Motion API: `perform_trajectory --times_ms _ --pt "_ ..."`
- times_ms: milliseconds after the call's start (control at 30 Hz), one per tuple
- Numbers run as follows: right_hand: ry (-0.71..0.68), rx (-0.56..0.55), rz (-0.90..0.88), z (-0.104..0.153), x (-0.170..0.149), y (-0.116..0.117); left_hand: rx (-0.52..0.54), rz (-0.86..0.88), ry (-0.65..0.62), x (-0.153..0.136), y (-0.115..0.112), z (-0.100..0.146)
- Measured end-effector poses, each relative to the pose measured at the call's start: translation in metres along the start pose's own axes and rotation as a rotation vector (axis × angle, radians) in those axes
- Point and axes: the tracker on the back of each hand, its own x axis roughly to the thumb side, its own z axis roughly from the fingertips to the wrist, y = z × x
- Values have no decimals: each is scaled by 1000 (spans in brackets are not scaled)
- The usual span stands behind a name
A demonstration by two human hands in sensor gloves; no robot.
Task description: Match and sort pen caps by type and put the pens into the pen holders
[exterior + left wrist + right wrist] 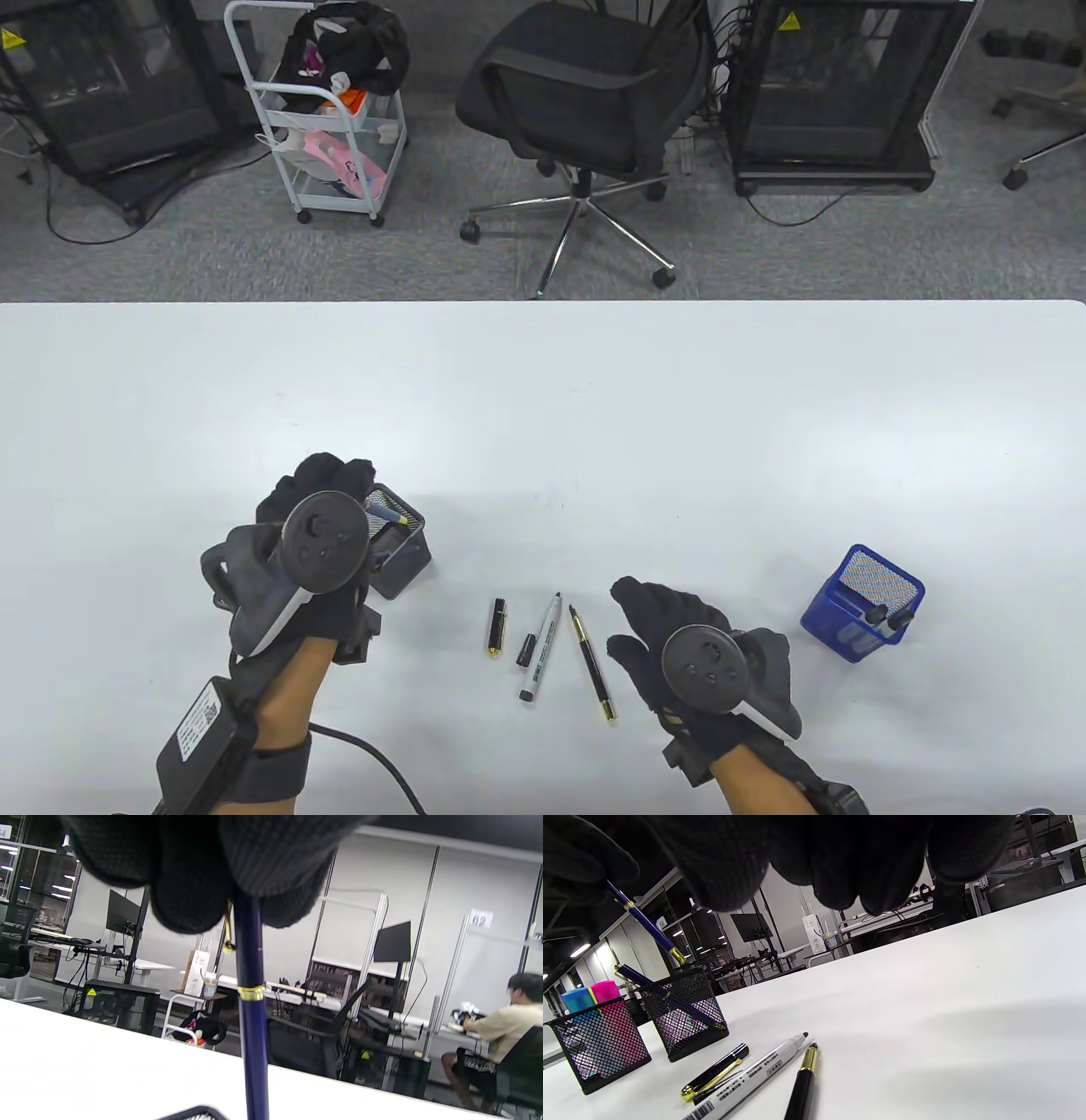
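Note:
My left hand (335,488) hovers over a black mesh holder (403,552) and pinches a dark blue pen with gold rings (253,1027) by its top; the pen (647,925) hangs tip-down just above the holder's rim (670,982). A second blue pen (670,999) leans inside that holder. My right hand (653,624) lies open and flat on the table, holding nothing. Just left of it lie an uncapped black-and-gold pen (593,665), an uncapped white marker (540,648), a small black marker cap (526,649) and a black-and-gold cap (497,626).
A blue mesh holder (859,604) with two black markers stands to the right of my right hand. Another black mesh holder (602,1050) with a blue and a pink highlighter stands beside the first one. Beyond the table's far edge stands an office chair (585,102).

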Motion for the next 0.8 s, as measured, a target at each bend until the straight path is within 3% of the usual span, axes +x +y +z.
perform_trajectory --times_ms 167,333,533,800 --pt "7 10 2 0 -1 0 -80 -71 8 -1 -38 -10" --pt "4 15 8 -1 -1 0 -113 -91 27 -7 -58 -12" --pt "12 27 8 -1 -2 0 -144 -132 23 -5 -71 -10" --pt "6 31 7 -1 -1 0 -171 -156 37 -4 -72 -7"
